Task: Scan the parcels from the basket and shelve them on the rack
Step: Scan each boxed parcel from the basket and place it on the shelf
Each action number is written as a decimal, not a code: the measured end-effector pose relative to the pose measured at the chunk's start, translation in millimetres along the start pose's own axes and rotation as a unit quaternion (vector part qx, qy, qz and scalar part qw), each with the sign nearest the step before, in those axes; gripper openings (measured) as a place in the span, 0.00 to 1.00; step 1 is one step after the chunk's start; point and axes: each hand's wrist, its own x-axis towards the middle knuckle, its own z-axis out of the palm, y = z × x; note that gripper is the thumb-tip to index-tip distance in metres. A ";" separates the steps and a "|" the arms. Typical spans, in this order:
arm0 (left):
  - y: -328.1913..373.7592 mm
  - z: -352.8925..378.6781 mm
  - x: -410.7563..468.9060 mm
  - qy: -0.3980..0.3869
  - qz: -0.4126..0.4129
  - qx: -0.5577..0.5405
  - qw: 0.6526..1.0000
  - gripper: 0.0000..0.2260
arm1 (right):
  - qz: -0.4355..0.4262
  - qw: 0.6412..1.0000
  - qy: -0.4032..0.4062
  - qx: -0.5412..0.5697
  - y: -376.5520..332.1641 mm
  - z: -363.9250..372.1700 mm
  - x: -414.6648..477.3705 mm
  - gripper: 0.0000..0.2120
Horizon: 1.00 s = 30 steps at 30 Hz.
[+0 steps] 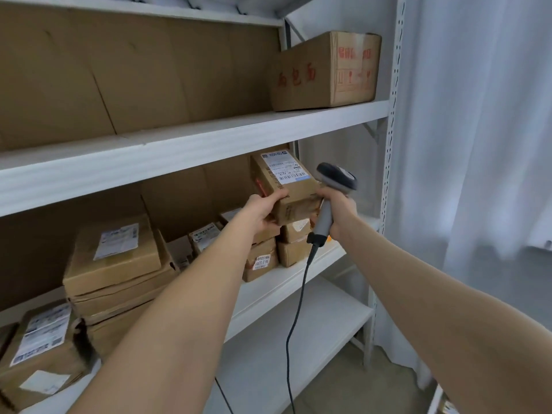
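Over the stack [294, 252] at the shelf's [298, 277] right end, we hold the box [283, 180], our left hand [264, 209] fingers [277, 195] clamped on its near corner, its long side pointing away from us, while our right hand [342, 212], just beside it, grips the scanner [336, 180].

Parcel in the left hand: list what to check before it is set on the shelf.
1. Grip: left hand holds parcel: ok.
2. Its label faces up: ok.
3. Tool: right hand holds scanner: ok.
4. Scan of this parcel done: cannot tell.
5. Flat spot on the small boxes below: cannot tell.
6. Scanner's cable hangs clear of them: ok.
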 end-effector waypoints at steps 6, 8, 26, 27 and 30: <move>15.8 16.2 66.9 0.057 0.012 -0.014 0.998 0.26 | 0.014 1.000 -0.025 -0.013 -19.1 17.1 81.6 0.14; 16.8 17.0 83.2 0.083 0.005 -0.004 0.997 0.26 | 0.021 0.999 -0.030 -0.026 -20.8 25.0 100.5 0.16; 15.1 8.1 121.1 0.080 -0.099 0.009 0.992 0.25 | 0.062 0.990 -0.013 -0.124 -9.1 49.0 146.6 0.24; 15.5 8.0 121.5 0.079 -0.102 0.014 0.992 0.25 | 0.061 0.990 -0.013 -0.124 -8.3 48.4 146.7 0.24; 17.8 8.0 121.8 0.076 -0.108 0.032 0.991 0.26 | 0.062 0.991 -0.015 -0.119 -6.2 47.2 146.9 0.22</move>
